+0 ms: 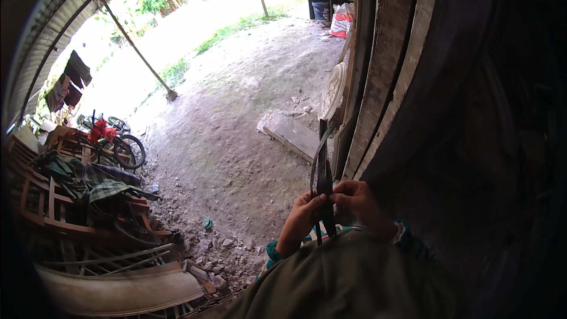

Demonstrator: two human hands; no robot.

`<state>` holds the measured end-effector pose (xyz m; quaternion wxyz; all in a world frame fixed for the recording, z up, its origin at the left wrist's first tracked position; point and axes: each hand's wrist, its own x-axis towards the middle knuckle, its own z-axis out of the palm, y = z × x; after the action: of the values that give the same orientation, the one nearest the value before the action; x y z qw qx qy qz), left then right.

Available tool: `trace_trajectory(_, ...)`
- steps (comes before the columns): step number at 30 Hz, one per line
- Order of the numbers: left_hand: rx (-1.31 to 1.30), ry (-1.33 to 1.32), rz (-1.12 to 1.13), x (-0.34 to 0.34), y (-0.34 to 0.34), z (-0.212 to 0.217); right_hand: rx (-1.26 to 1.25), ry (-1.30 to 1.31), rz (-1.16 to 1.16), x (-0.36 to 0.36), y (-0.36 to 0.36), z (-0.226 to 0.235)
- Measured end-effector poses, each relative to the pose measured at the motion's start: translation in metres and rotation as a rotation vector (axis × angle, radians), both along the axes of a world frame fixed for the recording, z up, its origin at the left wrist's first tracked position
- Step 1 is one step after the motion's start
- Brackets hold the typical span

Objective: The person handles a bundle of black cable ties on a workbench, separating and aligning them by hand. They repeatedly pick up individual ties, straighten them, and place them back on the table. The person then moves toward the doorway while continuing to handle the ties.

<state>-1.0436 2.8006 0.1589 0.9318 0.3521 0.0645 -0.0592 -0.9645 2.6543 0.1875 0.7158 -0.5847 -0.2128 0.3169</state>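
Observation:
In front of my lap, a long dark flat strip (322, 165) stands almost upright; shadow hides what it is made of. My left hand (303, 215) is closed, with thumb and fingers pinching the strip's lower part. From the right, my right hand (357, 202) pinches the same strip at nearly the same height, the two hands' fingertips almost meeting. Beside the strip, on its left, a thinner bent band (313, 171) curves down toward my left hand. Past the strip's upper end is a pale round ridged object (332, 91), leaning by the planks.
Rough wooden planks (387, 65) rise close on my right. A flat slab (292, 133) lies on the bare ground ahead. Stacked wooden furniture (59, 210) with cloth on it, and a bicycle (127, 150), stand to the left. A thin post (139, 53) holds the metal roof.

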Motion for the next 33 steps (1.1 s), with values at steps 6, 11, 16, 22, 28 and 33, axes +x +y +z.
trace_trajectory(6,0.409,0.075,0.120,-0.002,0.000,0.010,-0.074,-0.063,-0.025,0.000,0.000,-0.003)
trace_trajectory(11,0.643,0.016,0.274,-0.003,-0.005,0.016,-0.221,-0.221,-0.069,0.000,0.001,-0.004)
trace_trajectory(16,0.748,-0.047,0.288,-0.001,-0.003,0.010,-0.263,-0.306,-0.061,-0.001,0.000,-0.002)
trace_trajectory(22,0.814,-0.093,0.223,-0.001,-0.004,0.008,-0.239,-0.317,-0.075,-0.002,-0.001,-0.001)
trace_trajectory(28,0.835,-0.083,0.250,-0.002,-0.006,0.009,-0.303,-0.366,-0.099,-0.002,-0.001,-0.001)
trace_trajectory(33,0.755,-0.027,0.290,-0.004,-0.008,0.014,-0.326,-0.389,-0.116,-0.003,-0.003,0.001)
